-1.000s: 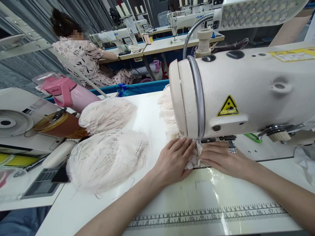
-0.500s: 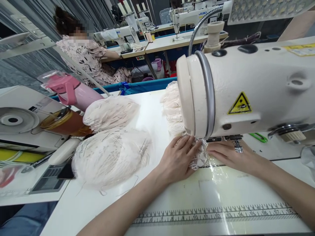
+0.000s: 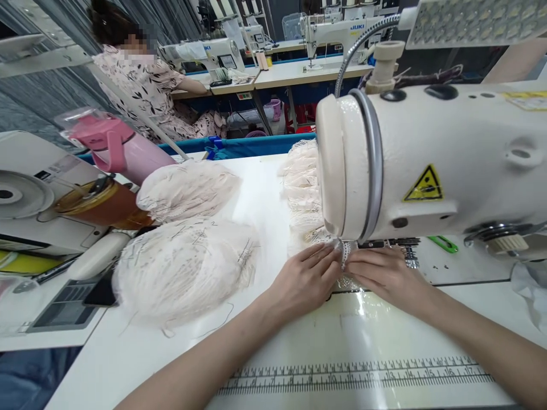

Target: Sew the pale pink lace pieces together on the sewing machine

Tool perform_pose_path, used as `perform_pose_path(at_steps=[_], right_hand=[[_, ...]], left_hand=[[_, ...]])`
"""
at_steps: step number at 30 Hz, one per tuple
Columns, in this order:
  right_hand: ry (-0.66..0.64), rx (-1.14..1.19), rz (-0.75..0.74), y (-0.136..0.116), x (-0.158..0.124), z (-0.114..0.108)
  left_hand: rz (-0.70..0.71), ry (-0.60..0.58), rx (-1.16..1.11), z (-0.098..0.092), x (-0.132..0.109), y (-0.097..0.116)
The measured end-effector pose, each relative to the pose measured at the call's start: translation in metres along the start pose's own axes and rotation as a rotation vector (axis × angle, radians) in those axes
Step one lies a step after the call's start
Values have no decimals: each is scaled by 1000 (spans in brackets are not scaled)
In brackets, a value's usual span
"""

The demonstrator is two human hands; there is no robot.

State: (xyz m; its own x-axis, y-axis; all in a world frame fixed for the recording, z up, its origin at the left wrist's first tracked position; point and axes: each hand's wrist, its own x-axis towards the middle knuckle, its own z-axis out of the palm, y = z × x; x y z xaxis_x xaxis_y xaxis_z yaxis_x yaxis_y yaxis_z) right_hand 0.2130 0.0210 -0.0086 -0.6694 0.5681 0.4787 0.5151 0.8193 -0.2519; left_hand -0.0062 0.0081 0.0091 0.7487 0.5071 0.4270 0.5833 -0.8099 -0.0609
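Below the head of a pale sewing machine (image 3: 444,142) lies a narrow piece of white lace (image 3: 345,254). My left hand (image 3: 308,279) is closed at its left edge, fingers together and thumb tucked beneath. From the other side, my right hand (image 3: 380,270) presses close with its fingertips on the same lace, knuckles beside the metal presser parts. Only a small gap separates the two hands. Behind them, gathered cream lace fabric (image 3: 302,182) spreads over the table, partly covered by the machine head. The needle is hidden from view.
Two piles of sheer cream fabric, a near pile (image 3: 188,273) and a far pile (image 3: 188,191), sit at left. Beyond them stand a pink flask (image 3: 128,148) and an amber cup (image 3: 100,202). Green snips (image 3: 443,244) lie right. A printed ruler (image 3: 354,376) runs along the front. Another person (image 3: 137,85) sits behind.
My right hand has moved left, closer to my left hand. Less lace shows between them, and my left fingers have drawn together. The whole view has shifted slightly.
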Motion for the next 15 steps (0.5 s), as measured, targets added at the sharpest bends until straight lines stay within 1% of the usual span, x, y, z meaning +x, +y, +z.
perform_pose_path(at_steps=[4, 8, 10, 15], right_hand=[[-19, 21, 70, -1, -3, 6], [-1, 38, 124, 0, -3, 8], [2, 52, 119, 2, -4, 9], [-47, 30, 102, 6, -9, 9]], left_hand=[[-38, -7, -6, 1, 0, -2], [-55, -23, 7, 2, 0, -2], [-63, -38, 15, 2, 1, -2], [-82, -74, 28, 2, 1, -1]])
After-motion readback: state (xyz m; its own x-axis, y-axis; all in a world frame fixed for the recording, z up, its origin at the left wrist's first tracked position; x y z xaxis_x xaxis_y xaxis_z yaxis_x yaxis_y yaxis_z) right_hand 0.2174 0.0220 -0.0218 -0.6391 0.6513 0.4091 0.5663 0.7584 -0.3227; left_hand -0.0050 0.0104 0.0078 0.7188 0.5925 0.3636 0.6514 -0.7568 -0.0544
